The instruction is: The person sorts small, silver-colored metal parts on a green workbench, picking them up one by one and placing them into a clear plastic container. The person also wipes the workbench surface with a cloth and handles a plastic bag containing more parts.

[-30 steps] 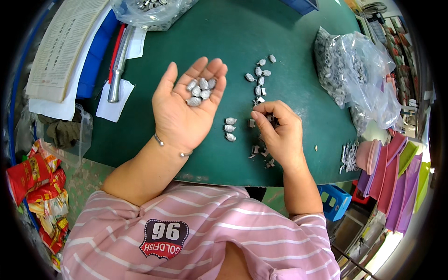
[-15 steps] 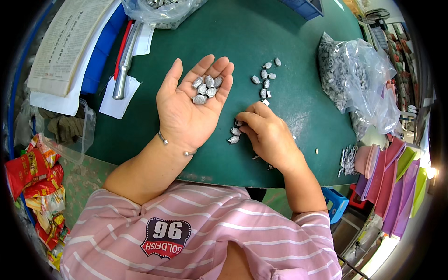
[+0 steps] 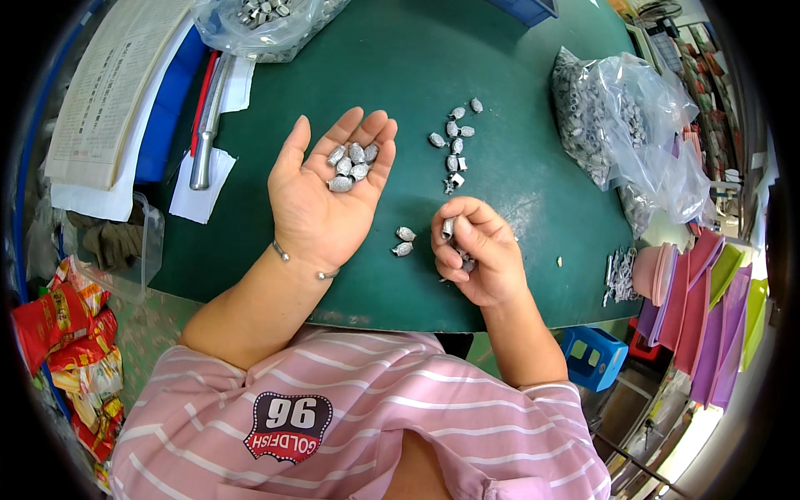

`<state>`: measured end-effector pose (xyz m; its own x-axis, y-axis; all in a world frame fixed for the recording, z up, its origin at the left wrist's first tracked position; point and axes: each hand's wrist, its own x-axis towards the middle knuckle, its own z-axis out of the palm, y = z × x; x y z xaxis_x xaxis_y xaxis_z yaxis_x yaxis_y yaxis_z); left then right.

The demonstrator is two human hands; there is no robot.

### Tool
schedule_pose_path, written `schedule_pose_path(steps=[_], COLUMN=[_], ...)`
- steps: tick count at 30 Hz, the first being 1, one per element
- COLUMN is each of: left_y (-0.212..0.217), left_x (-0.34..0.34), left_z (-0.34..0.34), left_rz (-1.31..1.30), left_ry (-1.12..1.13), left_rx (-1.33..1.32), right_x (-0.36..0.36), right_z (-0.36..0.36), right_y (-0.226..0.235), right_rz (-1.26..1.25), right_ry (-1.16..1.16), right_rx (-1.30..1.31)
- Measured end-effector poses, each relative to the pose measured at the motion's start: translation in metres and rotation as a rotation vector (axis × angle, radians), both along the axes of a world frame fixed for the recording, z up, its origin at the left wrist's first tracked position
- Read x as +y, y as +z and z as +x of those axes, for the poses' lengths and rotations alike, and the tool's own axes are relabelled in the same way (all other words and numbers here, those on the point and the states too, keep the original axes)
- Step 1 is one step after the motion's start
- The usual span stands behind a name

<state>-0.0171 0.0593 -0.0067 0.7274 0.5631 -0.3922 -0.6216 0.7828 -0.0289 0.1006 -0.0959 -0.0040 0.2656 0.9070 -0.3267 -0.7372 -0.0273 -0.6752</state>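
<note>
My left hand [image 3: 312, 204] is turned palm up, its fingers slightly cupped round several small silver-grey oval metal beads [image 3: 344, 166]. To its right, my right hand [image 3: 492, 254] pinches a metal bead [image 3: 448, 227] between thumb and forefinger, its end turned up. More small grey pieces [image 3: 464, 260] show under its curled fingers, partly hidden. Two loose beads [image 3: 403, 242] lie on the green tabletop [image 3: 392, 292] between the hands. Beyond my right hand, several more beads [image 3: 456, 146] form a loose line, with a shiny square-looking piece [image 3: 457, 179] at the near end.
A clear bag of grey metal parts [image 3: 583, 125] stands at the right; another bag [image 3: 275, 37] is at the far left. A metal rod [image 3: 207, 137] lies beside papers and a blue tray [image 3: 171, 108]. White clips [image 3: 620, 275] lie near the right edge. A blue stool [image 3: 596, 358] stands below.
My right hand has picked up a bead from the near group, lifted off the table and turned its fingers upward. The left hand keeps its beads; the whole view has shifted slightly.
</note>
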Motion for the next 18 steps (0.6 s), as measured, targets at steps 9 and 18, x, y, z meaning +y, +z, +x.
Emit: schedule_pose_path(steps=[9, 18], left_y=[-0.003, -0.002], left_x=[0.0, -0.001], left_z=[0.0, 0.0], left_rz=[0.004, -0.001], left_ry=[-0.008, -0.006], left_rx=[-0.029, -0.019], right_x=[-0.006, 0.001], right_z=[0.002, 0.003], right_y=[-0.009, 0.011], right_rz=[0.071, -0.142], right_ry=[-0.04, 0.036], right_rx=[0.485, -0.273])
